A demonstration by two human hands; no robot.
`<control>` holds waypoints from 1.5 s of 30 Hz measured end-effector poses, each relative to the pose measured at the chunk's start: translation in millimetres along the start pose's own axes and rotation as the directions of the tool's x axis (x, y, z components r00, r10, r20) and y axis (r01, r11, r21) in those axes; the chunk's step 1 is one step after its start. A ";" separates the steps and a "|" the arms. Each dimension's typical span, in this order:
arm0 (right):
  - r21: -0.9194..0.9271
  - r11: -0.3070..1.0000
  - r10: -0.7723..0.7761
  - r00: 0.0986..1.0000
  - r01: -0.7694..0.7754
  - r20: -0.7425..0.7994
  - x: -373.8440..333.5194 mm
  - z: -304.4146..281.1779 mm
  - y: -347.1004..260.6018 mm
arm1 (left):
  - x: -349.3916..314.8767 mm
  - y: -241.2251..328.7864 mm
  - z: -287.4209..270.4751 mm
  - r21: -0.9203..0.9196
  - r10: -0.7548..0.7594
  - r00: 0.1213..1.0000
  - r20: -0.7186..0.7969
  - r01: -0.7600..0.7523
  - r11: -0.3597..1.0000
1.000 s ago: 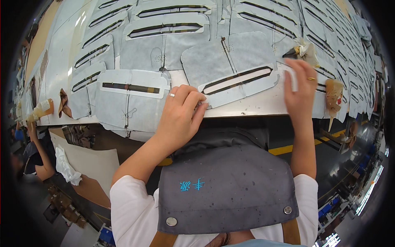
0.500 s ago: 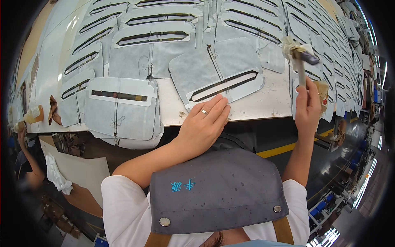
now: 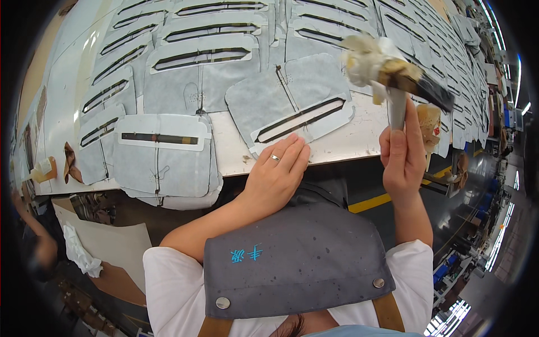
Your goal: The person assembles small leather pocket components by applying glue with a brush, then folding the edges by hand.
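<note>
My left hand [image 3: 278,175] lies flat, fingers stretched out, on the near edge of a tilted grey fabric panel [image 3: 264,90]. This panel has a long slot framed in black along its near side. Raised above the table on the right, my right hand [image 3: 403,163] grips a hammer [image 3: 397,109] by its pale handle. One end of the hammer's head is wrapped in whitish, yellow-stained material; the other end is dark. Left of my left hand, a stack of similar panels [image 3: 185,168] overhangs the table's front edge.
Rows of slotted grey panels [image 3: 208,78] cover the far table. A yellow-stained container [image 3: 429,126] stands beyond my right hand. At the far left are a bottle of amber liquid [image 3: 45,169] and another person's arm [image 3: 35,222]. Cardboard [image 3: 120,269] lies below the table.
The hammer has swung left and nearer to the camera, its head looking larger. My right hand moved left with it. My left hand stays on the panel.
</note>
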State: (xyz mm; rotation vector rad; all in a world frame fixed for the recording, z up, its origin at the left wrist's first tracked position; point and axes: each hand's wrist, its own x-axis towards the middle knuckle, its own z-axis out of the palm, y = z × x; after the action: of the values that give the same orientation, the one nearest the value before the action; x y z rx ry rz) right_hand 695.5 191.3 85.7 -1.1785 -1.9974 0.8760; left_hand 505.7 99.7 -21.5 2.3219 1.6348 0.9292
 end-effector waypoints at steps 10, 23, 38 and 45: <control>-0.272 0.962 0.031 0.995 -0.005 0.093 -14.1 11.3 50.8 | 4.1 2.0 -5.9 -0.012 -0.028 1.000 0.005 0.028 1.000; -0.759 0.588 -0.103 0.905 -0.280 -0.414 -25.7 -127.5 149.7 | 39.6 -13.5 -23.4 -0.046 -0.088 0.996 -0.029 0.086 0.995; 0.872 0.490 0.347 0.916 0.004 -0.200 -42.7 -176.8 189.1 | 57.8 -11.5 10.3 -0.140 -0.158 0.985 0.069 0.167 0.976; 0.894 0.439 0.336 0.906 0.093 -0.259 -28.3 -86.2 131.2 | 64.2 -6.9 15.2 -0.162 -0.167 0.984 0.054 0.174 0.971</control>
State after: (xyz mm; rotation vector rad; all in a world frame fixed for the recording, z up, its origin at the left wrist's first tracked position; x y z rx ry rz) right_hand 836.3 233.4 23.7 -0.7406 -0.8055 1.3870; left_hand 522.4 163.1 -11.3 2.0424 1.6424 0.9364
